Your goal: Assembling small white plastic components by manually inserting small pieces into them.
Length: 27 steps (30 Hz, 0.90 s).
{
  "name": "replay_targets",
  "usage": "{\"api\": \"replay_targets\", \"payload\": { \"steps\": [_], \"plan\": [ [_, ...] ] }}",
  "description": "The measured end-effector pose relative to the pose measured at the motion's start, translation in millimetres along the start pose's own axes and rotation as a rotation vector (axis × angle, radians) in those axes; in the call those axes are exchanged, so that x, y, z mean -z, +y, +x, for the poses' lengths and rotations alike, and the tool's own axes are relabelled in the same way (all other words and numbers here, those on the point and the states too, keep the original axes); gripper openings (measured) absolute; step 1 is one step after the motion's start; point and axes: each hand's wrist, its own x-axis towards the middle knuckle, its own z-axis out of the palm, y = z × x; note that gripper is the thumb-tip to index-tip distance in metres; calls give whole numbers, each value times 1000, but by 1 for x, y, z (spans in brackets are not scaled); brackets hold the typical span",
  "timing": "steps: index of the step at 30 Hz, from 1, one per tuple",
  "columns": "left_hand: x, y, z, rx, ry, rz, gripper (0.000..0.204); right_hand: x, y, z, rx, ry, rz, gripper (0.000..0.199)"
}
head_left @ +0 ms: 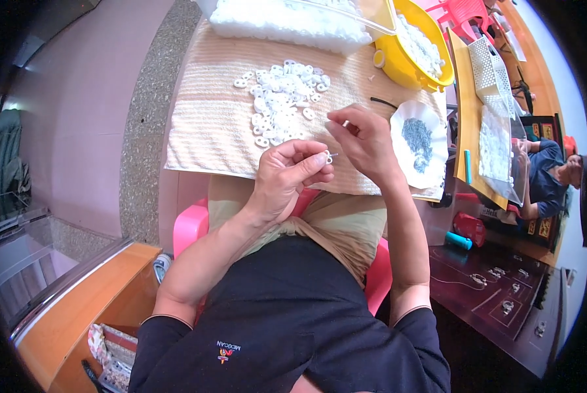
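My left hand pinches a small white plastic piece with holes between thumb and fingers. A thin metal screw sticks out of that piece toward the right. Just above and to the right, my right hand is raised with its fingers curled and the thumb close to the forefinger. Whatever lies between those fingertips is too small to make out. Beyond my left hand spreads a loose pile of similar white plastic pieces. Right of my right hand, a white scalloped dish holds many small dark screws.
A striped towel covers the table. At its far side stand a clear bin of white pieces and a yellow bucket. A dark thin rod lies near the dish. Another person sits at the right beside a clear tray.
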Motion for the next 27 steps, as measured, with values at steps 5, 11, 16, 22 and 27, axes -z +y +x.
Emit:
{"api": "replay_targets", "payload": {
  "steps": [5, 11, 16, 22, 27],
  "plan": [
    [-1, 3, 0, 0, -13, -28, 16, -18, -2, 18, 20, -20, -326, 19],
    [0, 4, 0, -8, -8, -16, 16, -24, -4, 24, -59, -109, -389, 19],
    [0, 3, 1, -7, -2, -14, 16, -22, 1, 17, -26, -53, -219, 15],
    [-1, 3, 0, -16, 37, -12, 14, -10, 1, -3, -139, 72, 4, 12],
    [-4, 3, 0, -20, 47, -14, 13, -5, 8, -23, -233, 80, 219, 11]
  ]
}}
